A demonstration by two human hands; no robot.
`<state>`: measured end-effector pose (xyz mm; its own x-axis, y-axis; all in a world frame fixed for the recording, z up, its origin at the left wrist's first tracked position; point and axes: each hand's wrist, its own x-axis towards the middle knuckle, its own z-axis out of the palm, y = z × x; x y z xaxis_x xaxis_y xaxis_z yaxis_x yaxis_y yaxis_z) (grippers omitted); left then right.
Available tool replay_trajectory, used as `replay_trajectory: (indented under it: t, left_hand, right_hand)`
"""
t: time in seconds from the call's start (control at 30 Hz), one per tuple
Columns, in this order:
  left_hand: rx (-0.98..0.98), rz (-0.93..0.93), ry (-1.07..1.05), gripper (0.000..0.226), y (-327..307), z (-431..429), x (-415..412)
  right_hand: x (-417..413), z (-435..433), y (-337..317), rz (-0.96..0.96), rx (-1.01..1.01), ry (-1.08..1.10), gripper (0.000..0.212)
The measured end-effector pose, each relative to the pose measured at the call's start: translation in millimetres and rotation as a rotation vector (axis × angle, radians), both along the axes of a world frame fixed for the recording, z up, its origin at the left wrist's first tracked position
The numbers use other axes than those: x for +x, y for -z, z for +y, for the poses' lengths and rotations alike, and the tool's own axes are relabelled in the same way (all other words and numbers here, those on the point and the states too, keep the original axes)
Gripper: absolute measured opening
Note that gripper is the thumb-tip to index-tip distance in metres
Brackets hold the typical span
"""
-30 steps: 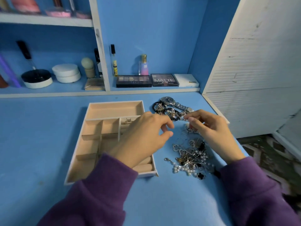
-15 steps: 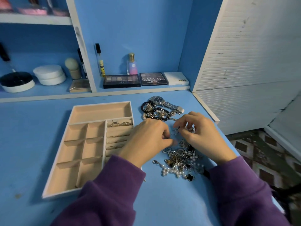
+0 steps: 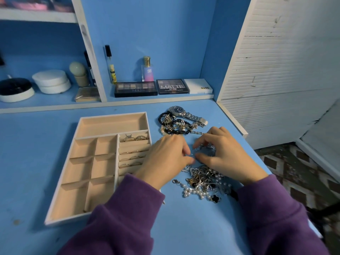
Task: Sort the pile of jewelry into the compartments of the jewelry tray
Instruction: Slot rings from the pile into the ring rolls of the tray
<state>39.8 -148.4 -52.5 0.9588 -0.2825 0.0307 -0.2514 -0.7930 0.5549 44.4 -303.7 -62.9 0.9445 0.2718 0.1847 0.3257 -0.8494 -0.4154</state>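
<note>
On the blue desk [image 3: 55, 137], the beige jewelry tray [image 3: 108, 124] lies to the left, its 6 square compartments and long top compartment bare, while its slotted ring section on the right holds 2 chunky rings [image 3: 136, 138] in the top row and thin bands [image 3: 135, 157] in the rows below. Just right of the tray, the left hand [image 3: 165, 157] and the right hand [image 3: 224, 155] meet fingertip to fingertip, each grip curled and pinching a small silver piece [image 3: 191, 154] too tiny to identify. Below the hands lies the tangled jewelry pile [image 3: 202, 181] of chains and pearls, with a black clover charm [image 3: 215, 198] at its near edge. Beyond the hands sit a silver wristwatch [image 3: 179, 111] and black beaded bracelets [image 3: 171, 126], touching each other. Eyeshadow palettes [image 3: 135, 88] rest on the shelf behind.
</note>
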Motion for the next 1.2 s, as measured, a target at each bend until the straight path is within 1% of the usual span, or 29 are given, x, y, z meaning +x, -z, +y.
replay_trajectory:
  t: [0.2, 0.4, 0.63, 0.83, 1.0, 1.2]
  left_hand:
    - [-0.070, -0.002, -0.034, 0.017, 4.5, -0.4, 0.8]
    - [-0.078, -0.014, -0.042, 0.017, 5.3, 0.1, 1.8]
    - [-0.074, -0.019, -0.043, 0.019, 4.8, 0.5, 1.9]
    - [-0.085, -0.022, -0.051, 0.020, 4.6, 1.2, 1.7]
    - [-0.085, -0.024, -0.052, 0.018, 3.8, 0.9, 1.3]
    - [-0.106, -0.033, -0.063, 0.016, 1.0, 2.9, 2.1]
  right_hand:
    - [0.1, 1.5, -0.2, 0.049, 0.032, -0.013, 0.011]
    - [-1.1, -0.2, 0.3, 0.016, -0.007, 0.009, 0.022]
    - [0.3, 1.2, -0.1, 0.049, 0.022, 0.001, 0.016]
    - [1.2, 0.3, 0.6, 0.058, 0.044, -0.011, 0.016]
    - [0.3, 1.4, 0.8, -0.006, 0.086, -0.029, 0.018]
    - [-3.5, 3.9, -1.0, 0.014, 0.184, -0.061, 0.018]
